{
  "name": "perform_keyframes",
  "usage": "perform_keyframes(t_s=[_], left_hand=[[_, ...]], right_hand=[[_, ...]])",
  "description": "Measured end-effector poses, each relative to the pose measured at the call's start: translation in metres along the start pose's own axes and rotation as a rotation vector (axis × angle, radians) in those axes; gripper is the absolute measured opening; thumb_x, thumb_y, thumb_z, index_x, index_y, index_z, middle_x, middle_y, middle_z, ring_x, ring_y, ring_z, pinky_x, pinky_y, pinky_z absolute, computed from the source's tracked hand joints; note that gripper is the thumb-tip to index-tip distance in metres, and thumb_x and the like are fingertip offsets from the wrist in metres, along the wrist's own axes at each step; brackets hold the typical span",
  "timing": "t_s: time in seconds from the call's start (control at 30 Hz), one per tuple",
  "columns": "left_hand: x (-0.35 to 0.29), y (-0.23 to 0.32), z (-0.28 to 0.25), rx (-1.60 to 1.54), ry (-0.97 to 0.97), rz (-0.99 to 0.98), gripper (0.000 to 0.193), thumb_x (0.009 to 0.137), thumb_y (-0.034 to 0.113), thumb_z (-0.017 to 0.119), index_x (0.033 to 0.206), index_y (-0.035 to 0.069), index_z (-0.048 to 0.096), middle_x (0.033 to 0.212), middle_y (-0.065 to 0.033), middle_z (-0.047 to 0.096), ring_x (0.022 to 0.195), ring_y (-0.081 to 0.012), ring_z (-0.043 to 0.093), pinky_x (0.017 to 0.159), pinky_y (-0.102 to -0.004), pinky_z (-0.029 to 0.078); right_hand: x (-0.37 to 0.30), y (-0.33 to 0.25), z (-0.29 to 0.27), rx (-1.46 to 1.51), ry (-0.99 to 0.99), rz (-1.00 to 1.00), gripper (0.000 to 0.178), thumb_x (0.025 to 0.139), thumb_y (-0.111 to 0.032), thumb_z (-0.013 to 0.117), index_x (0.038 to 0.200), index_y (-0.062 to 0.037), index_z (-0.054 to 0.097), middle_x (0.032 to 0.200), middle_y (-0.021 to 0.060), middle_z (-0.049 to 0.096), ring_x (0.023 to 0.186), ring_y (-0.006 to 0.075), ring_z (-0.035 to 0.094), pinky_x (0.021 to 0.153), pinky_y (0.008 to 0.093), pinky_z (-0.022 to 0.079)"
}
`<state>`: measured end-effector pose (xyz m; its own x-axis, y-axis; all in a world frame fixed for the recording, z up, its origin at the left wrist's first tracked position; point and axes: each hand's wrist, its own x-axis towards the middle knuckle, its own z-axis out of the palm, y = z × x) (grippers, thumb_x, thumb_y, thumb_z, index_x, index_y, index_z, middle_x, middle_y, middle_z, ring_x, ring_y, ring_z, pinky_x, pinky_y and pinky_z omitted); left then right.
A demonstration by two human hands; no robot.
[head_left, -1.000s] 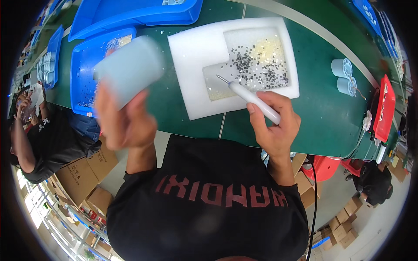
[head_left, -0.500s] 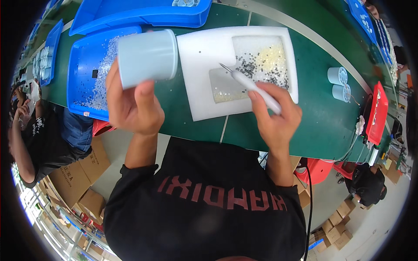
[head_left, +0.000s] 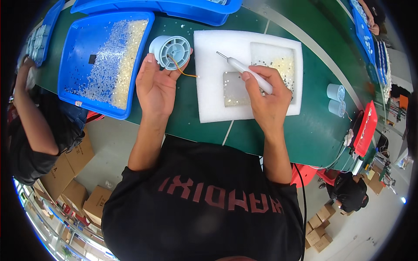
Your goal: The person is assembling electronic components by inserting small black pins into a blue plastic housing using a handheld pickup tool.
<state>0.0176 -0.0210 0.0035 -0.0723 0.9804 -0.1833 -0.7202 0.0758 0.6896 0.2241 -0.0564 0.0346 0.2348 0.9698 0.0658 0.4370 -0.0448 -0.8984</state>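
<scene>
My left hand (head_left: 157, 87) is closed round a light blue plastic cylinder (head_left: 174, 47), fingers beneath it and thumb at its left side. Its spoked, ribbed end faces up toward me, and a thin orange-brown wire (head_left: 183, 70) hangs out of it with a small pale connector. In my right hand (head_left: 269, 96) is a white pen-shaped tool (head_left: 250, 75), pinched between thumb and fingers. Its thin metal tip points up-left over a white foam tray (head_left: 210, 98); something small and ring-like shows at the tip. Small dark and pale yellow pieces (head_left: 285, 65) lie in the tray's recesses.
At the left stands a blue bin (head_left: 72, 52) strewn with small clear and yellowish pieces. Another blue bin (head_left: 174, 8) sits behind it. Two light blue cylinders (head_left: 336, 92) and a red tray (head_left: 365, 130) are at the right. Another person's arm (head_left: 37, 117) reaches in at far left.
My left hand has turned the cylinder, bringing its spoked end and wire into sight. The tool stays in my right hand, still over the foam tray. The whole view has shifted somewhat.
</scene>
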Motion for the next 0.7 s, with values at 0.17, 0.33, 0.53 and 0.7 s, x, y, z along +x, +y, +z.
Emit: perform_keyframes(t_s=[0.17, 0.33, 0.53, 0.7], left_hand=[[-0.001, 0.000, -0.003, -0.056, 0.005, 0.004, 0.043, 0.098, 0.025, 0.042, 0.128, -0.006, 0.039, 0.127, -0.0240, 0.049, 0.118, -0.0468, 0.047, 0.099, -0.0492, 0.044], [-0.001, 0.002, -0.005, -0.048, -0.002, -0.013, 0.043, 0.098, 0.025, 0.042, 0.128, -0.006, 0.039, 0.127, -0.0240, 0.049, 0.117, -0.0470, 0.047, 0.100, -0.0498, 0.044], [-0.003, 0.000, -0.002, -0.007, 0.017, -0.018, 0.043, 0.098, 0.026, 0.042, 0.127, -0.006, 0.040, 0.127, -0.0233, 0.049, 0.117, -0.0448, 0.048, 0.099, -0.0502, 0.044], [-0.005, -0.003, -0.007, 0.001, 0.035, -0.012, 0.043, 0.098, 0.025, 0.040, 0.127, -0.006, 0.040, 0.126, -0.0227, 0.050, 0.116, -0.0417, 0.051, 0.100, -0.0491, 0.043]], right_hand=[[0.005, -0.001, 0.003, -0.090, 0.001, -0.070, 0.017, 0.079, -0.011, 0.070, 0.093, -0.0022, 0.064, 0.080, 0.0086, 0.067, 0.070, 0.0136, 0.063, 0.063, 0.0227, 0.047], [0.012, -0.021, -0.002, -0.242, -0.029, -0.288, 0.016, 0.076, -0.008, 0.070, 0.091, -0.0033, 0.066, 0.079, 0.0126, 0.065, 0.067, 0.0228, 0.065, 0.060, 0.0290, 0.050], [0.030, -0.058, -0.004, -0.621, -0.198, -0.436, 0.010, 0.080, -0.009, 0.066, 0.087, -0.0041, 0.069, 0.076, 0.0154, 0.063, 0.063, 0.0273, 0.062, 0.055, 0.0361, 0.049], [0.028, -0.032, -0.009, -0.586, -0.303, -0.142, 0.014, 0.084, -0.015, 0.064, 0.088, -0.0025, 0.066, 0.076, 0.0172, 0.063, 0.061, 0.0315, 0.062, 0.054, 0.0385, 0.048]])
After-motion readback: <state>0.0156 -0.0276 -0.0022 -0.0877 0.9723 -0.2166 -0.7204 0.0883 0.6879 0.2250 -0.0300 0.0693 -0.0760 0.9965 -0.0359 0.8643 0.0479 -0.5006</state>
